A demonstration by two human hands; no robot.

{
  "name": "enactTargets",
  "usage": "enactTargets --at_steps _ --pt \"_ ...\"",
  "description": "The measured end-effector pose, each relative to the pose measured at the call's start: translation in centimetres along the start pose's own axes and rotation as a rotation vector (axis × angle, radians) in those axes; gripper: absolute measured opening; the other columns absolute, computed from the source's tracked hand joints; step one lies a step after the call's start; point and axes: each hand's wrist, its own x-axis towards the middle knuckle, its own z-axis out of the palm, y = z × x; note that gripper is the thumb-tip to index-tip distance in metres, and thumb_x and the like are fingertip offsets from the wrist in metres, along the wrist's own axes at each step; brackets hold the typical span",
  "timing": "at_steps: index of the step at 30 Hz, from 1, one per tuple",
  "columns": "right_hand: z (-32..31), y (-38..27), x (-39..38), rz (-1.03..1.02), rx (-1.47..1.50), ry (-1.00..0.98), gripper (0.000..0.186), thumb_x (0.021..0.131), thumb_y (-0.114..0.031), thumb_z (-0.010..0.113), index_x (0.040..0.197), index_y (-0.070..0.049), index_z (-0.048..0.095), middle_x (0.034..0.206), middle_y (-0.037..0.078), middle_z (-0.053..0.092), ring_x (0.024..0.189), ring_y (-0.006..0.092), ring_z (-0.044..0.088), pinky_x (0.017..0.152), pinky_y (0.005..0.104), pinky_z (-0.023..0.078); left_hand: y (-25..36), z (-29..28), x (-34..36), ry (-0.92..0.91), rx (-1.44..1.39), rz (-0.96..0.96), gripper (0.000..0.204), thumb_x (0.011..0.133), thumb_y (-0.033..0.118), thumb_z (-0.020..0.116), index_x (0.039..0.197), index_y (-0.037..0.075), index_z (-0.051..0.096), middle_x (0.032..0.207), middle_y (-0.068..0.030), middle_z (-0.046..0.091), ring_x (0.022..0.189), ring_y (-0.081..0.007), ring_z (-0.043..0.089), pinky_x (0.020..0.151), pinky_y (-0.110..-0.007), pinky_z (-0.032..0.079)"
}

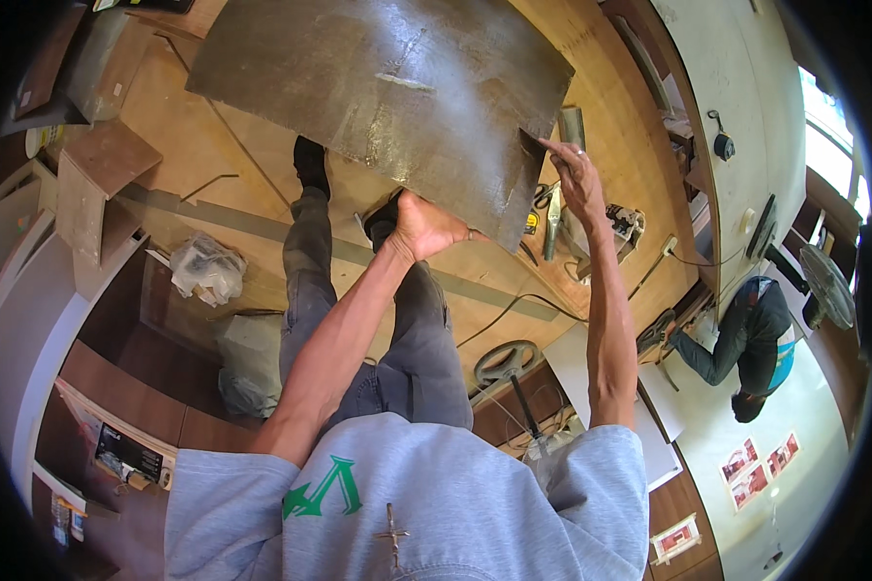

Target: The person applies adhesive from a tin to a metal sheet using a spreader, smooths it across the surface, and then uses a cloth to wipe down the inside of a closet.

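A large, thin brown sheet [378, 73], glossy with pale streaks and looking slightly bowed, spans the top middle over a wooden work surface. My left hand [428, 229] grips its near edge; most of the fingers are hidden under it. At the sheet's right edge is my right hand [576, 176], its fingers bent against the edge and a dark triangular patch beside the fingertips. Just right of the sheet lie scissors [545, 196], a grey flat strip [552, 225] and a small yellow-and-black item [532, 223].
Plywood [155, 107] extends around my feet. A small brown wooden box [107, 165] and a crumpled plastic bag [206, 268] stand left. A black cable [513, 302] runs right. Another person [756, 339] bends near a fan [827, 288]. A round-based stand [507, 363] is by my right knee.
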Motion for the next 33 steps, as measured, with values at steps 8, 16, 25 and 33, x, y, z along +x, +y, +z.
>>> enactTargets --at_steps 8,16,25,33 --pt "-0.3 -4.3 -5.2 0.077 0.107 -0.124 0.034 0.097 -0.001 0.056 0.126 -0.013 0.069 0.113 0.013 0.068 0.104 0.0316 0.063 0.090 0.0396 0.050 0.3 -1.5 -0.4 0.048 0.032 0.013 0.106 0.078 0.070 0.058 0.160 0.013 0.023 0.166 -0.0159 0.022 0.152 -0.0420 0.018 0.113 -0.077 0.016" --pt "-1.0 -6.9 -6.5 0.119 0.275 0.268 0.041 0.094 0.005 0.057 0.128 -0.013 0.069 0.117 0.014 0.068 0.107 0.0279 0.063 0.096 0.0345 0.048 0.1 -1.8 -0.3 -0.058 -0.226 -0.081 0.101 0.084 0.065 0.050 0.160 0.008 0.018 0.166 -0.0206 0.017 0.152 -0.0445 0.015 0.115 -0.077 0.013" --pt "-1.9 -8.0 -6.6 0.046 -0.030 0.124 0.046 0.087 0.006 0.059 0.126 -0.016 0.070 0.113 0.009 0.067 0.104 0.0325 0.061 0.090 0.0425 0.049 0.3 -1.3 -0.4 0.035 0.015 -0.060 0.102 0.082 0.065 0.053 0.160 0.009 0.020 0.165 -0.0201 0.020 0.152 -0.0429 0.019 0.117 -0.073 0.016" --pt "-0.5 -6.6 -6.0 0.025 0.027 -0.001 0.045 0.088 0.006 0.058 0.126 -0.015 0.069 0.113 0.011 0.067 0.102 0.0337 0.061 0.090 0.0426 0.050 0.1 -0.9 0.1 0.031 -0.021 -0.060 0.099 0.084 0.065 0.055 0.160 0.011 0.022 0.165 -0.0187 0.022 0.151 -0.0425 0.022 0.116 -0.072 0.021"
